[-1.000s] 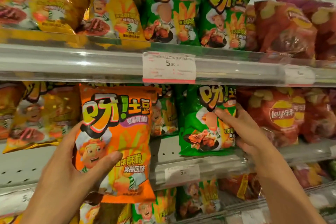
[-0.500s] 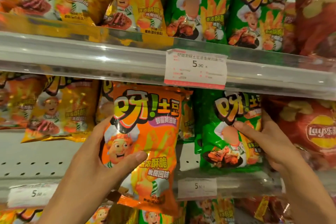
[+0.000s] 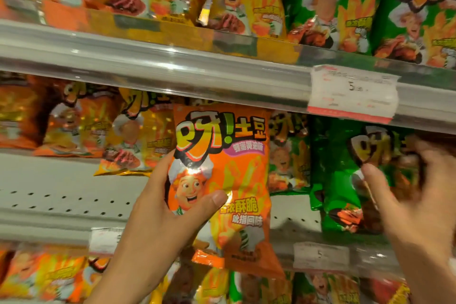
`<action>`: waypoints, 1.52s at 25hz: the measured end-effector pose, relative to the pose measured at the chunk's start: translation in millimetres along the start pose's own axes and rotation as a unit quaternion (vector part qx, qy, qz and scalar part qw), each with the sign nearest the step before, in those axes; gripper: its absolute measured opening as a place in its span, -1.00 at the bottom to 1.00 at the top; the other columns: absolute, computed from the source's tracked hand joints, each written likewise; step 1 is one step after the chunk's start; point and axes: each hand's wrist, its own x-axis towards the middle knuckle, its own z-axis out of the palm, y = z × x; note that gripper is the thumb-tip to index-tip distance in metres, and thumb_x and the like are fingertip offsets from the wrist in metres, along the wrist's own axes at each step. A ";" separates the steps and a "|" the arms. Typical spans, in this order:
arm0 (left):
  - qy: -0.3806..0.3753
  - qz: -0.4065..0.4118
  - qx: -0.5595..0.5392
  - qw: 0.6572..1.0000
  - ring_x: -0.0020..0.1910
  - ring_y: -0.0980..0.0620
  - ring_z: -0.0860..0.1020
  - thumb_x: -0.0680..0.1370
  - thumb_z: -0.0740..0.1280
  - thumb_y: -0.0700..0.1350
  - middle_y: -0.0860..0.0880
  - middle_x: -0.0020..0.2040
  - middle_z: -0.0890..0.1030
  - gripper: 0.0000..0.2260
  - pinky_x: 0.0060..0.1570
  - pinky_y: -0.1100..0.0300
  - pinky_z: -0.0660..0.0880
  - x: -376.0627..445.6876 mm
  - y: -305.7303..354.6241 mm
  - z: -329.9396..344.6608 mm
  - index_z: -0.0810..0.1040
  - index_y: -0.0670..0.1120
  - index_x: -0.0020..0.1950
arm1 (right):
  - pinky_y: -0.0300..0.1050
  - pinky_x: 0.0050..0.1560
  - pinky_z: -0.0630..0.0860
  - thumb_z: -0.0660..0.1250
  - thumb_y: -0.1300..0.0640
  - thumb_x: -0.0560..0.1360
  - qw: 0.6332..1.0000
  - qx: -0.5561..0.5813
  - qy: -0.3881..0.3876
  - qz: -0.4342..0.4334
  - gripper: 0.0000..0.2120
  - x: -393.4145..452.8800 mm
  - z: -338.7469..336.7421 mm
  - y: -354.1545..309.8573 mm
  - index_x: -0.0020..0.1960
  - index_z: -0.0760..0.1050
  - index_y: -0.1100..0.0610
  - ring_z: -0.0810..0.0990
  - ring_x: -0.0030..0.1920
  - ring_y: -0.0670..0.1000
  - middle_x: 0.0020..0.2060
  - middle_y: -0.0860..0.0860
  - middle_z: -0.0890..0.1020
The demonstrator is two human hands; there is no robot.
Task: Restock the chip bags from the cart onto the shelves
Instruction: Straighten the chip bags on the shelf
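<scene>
My left hand (image 3: 158, 224) grips an orange chip bag (image 3: 237, 155) by its left side, thumb across the front. The bag is upright in front of the middle shelf (image 3: 61, 200), between the yellow bags and the green ones. Blurred at the right, my right hand (image 3: 419, 217) holds a green chip bag (image 3: 340, 180) standing on that shelf, with the thumb on its front and the fingers curled at its right edge.
Yellow bags (image 3: 138, 140) and orange ones (image 3: 74, 126) stand at the left of the middle shelf, with bare perforated shelf in front of them. The upper shelf rail (image 3: 148, 61) carries a price tag (image 3: 352, 92) and holds yellow bags and green ones. More bags fill the shelf below.
My view has swung left and closer to the shelves. The orange bag has risen toward the middle shelf. My right hand stays at the green bag and is blurred now.
</scene>
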 end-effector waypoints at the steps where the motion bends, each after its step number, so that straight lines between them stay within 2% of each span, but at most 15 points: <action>1: 0.002 0.004 -0.002 1.000 0.04 0.34 0.62 0.24 0.47 0.41 0.34 0.14 0.64 -0.25 -0.04 0.26 0.50 1.4 -2.5 -11.0 0.40 0.31 0.40 | 0.22 0.30 0.45 0.42 -0.28 0.43 0.999 -0.004 -0.005 -0.049 -0.38 -10.7 10.1 -21.3 0.37 0.39 -0.03 0.48 0.30 0.16 0.27 0.05 0.49; 3: 0.011 0.007 -0.007 1.000 0.13 0.27 0.61 0.26 0.47 0.42 0.30 0.20 0.62 -0.23 0.06 0.14 0.54 5.2 -7.1 -37.5 0.38 0.29 0.43 | -0.07 0.33 0.37 0.40 -0.11 0.48 0.989 0.002 -0.036 -0.142 -0.56 -36.8 37.0 -67.6 0.27 0.48 0.07 0.47 0.21 0.08 0.15 -0.03 0.48; 6: 0.004 0.007 -0.020 1.000 0.19 0.22 0.59 0.31 0.49 0.37 0.26 0.26 0.60 -0.27 0.20 0.04 0.52 12.3 -15.9 -82.2 0.38 0.28 0.43 | -0.51 0.25 0.19 0.42 0.01 0.47 0.977 0.069 -0.148 -0.138 -0.70 -75.1 81.2 -132.8 0.19 0.52 -0.08 0.43 0.19 -0.12 0.08 -0.20 0.49; 9: -0.002 0.004 -0.026 1.000 0.15 0.27 0.60 0.32 0.50 0.33 0.28 0.21 0.62 -0.35 0.17 0.09 0.52 20.0 -26.8 -140.7 0.42 0.31 0.38 | -0.39 0.22 0.26 0.49 0.12 0.46 0.963 0.068 -0.220 -0.139 -0.65 -109.7 129.4 -186.1 0.16 0.49 -0.15 0.43 0.18 -0.18 0.10 -0.18 0.54; 11: 0.001 0.008 -0.022 1.000 0.12 0.30 0.61 0.32 0.50 0.29 0.29 0.17 0.64 -0.40 0.08 0.24 0.52 28.1 -31.9 -180.7 0.44 0.32 0.34 | -0.28 0.19 0.31 0.42 0.09 0.41 0.952 0.078 -0.259 -0.141 -0.62 -129.5 157.3 -221.8 0.17 0.46 -0.18 0.46 0.17 -0.15 0.10 -0.24 0.54; 13: 0.007 0.006 -0.022 1.000 0.07 0.32 0.62 0.32 0.51 0.25 0.30 0.13 0.66 -0.45 -0.04 0.40 0.51 39.3 -37.9 -221.0 0.47 0.32 0.28 | -0.37 0.14 0.30 0.37 0.06 0.38 0.945 0.089 -0.283 -0.138 -0.59 -144.6 184.6 -254.8 0.18 0.43 -0.23 0.45 0.12 -0.24 0.11 -0.40 0.47; 15: 0.014 0.003 -0.012 1.000 0.05 0.30 0.63 0.33 0.54 0.19 0.26 0.10 0.67 -0.48 -0.03 0.39 0.49 50.7 -44.3 -255.8 0.49 0.27 0.26 | -0.53 0.12 0.26 0.36 0.01 0.43 0.939 0.097 -0.308 -0.118 -0.59 -156.8 206.5 -283.1 0.20 0.38 -0.34 0.42 0.15 -0.40 0.11 -0.50 0.45; 20: 0.010 0.010 0.042 0.999 0.00 0.28 0.63 0.42 0.57 0.04 0.23 0.04 0.68 -0.63 -0.01 0.29 0.50 76.1 -64.7 -326.6 0.56 0.18 0.17 | -0.46 0.21 0.24 0.28 -0.10 0.59 0.914 0.075 -0.387 -0.097 -0.51 -187.9 248.4 -335.2 0.31 0.17 -0.57 0.21 0.31 -0.55 0.26 -0.63 0.26; 22: 0.011 0.006 0.055 0.998 -0.01 0.32 0.61 0.43 0.54 0.07 0.28 0.03 0.67 -0.66 -0.07 0.32 0.46 83.9 -75.1 -344.6 0.55 0.18 0.15 | -0.49 0.15 0.29 0.23 -0.11 0.61 0.901 0.100 -0.415 -0.073 -0.51 -194.1 259.4 -350.6 0.33 0.12 -0.61 0.29 0.28 -0.53 0.25 -0.61 0.33; 25: 0.006 -0.018 0.068 0.998 0.06 0.31 0.59 0.37 0.52 0.28 0.27 0.08 0.64 -0.48 0.00 0.24 0.49 93.9 -90.7 -362.9 0.50 0.17 0.26 | -0.49 -0.07 0.44 0.20 -0.23 0.56 0.879 0.173 -0.444 -0.017 -0.54 -198.1 272.4 -371.3 0.33 0.11 -0.63 0.52 0.09 -0.39 0.14 -0.42 0.54; 27: -0.002 -0.042 0.075 0.996 0.23 0.16 0.55 0.33 0.50 0.36 0.18 0.27 0.58 -0.25 0.19 0.08 0.50 99.0 -97.3 -369.3 0.38 0.12 0.43 | -0.41 -0.07 0.47 0.22 -0.33 0.50 0.874 0.174 -0.453 -0.004 -0.43 -200.0 279.6 -382.5 0.41 0.01 -0.58 0.55 0.05 -0.36 0.16 -0.34 0.55; 28: -0.002 -0.051 0.069 0.996 0.23 0.14 0.54 0.32 0.50 0.35 0.15 0.31 0.55 -0.20 0.18 0.11 0.50 100.2 -98.6 -370.8 0.33 0.13 0.48 | -0.35 -0.07 0.48 0.23 -0.35 0.49 0.878 0.167 -0.449 -0.007 -0.37 -200.4 282.4 -386.9 0.44 -0.03 -0.54 0.56 0.03 -0.32 0.17 -0.31 0.54; 32: -0.026 -0.059 0.000 0.998 -0.06 0.28 0.62 0.33 0.51 0.25 0.24 0.01 0.66 -0.49 -0.12 0.21 0.57 106.9 -93.5 -363.4 0.50 0.16 0.22 | -0.29 -0.05 0.52 0.32 -0.24 0.50 0.903 0.156 -0.399 -0.029 -0.34 -193.3 278.8 -385.2 0.49 0.07 -0.42 0.61 0.03 -0.24 0.10 -0.32 0.59; 35: -0.099 -0.076 -0.027 0.992 -0.08 0.28 0.65 0.40 0.52 0.20 0.18 -0.05 0.68 -0.59 -0.03 0.14 0.65 113.2 -90.5 -339.4 0.52 0.16 0.18 | -0.32 -0.01 0.55 0.36 -0.18 0.51 0.920 0.136 -0.367 -0.024 -0.38 -182.8 262.5 -365.5 0.45 0.12 -0.44 0.58 0.11 -0.32 0.15 -0.49 0.52; 38: -0.170 -0.065 0.003 0.983 0.07 0.47 0.53 0.44 0.48 0.22 0.37 0.11 0.56 -0.50 0.00 0.49 0.48 115.5 -93.3 -319.6 0.38 0.30 0.31 | -0.44 -0.02 0.52 0.35 -0.15 0.52 0.913 0.117 -0.391 -0.008 -0.35 -180.6 249.4 -349.4 0.40 0.04 -0.55 0.54 0.15 -0.39 0.16 -0.57 0.48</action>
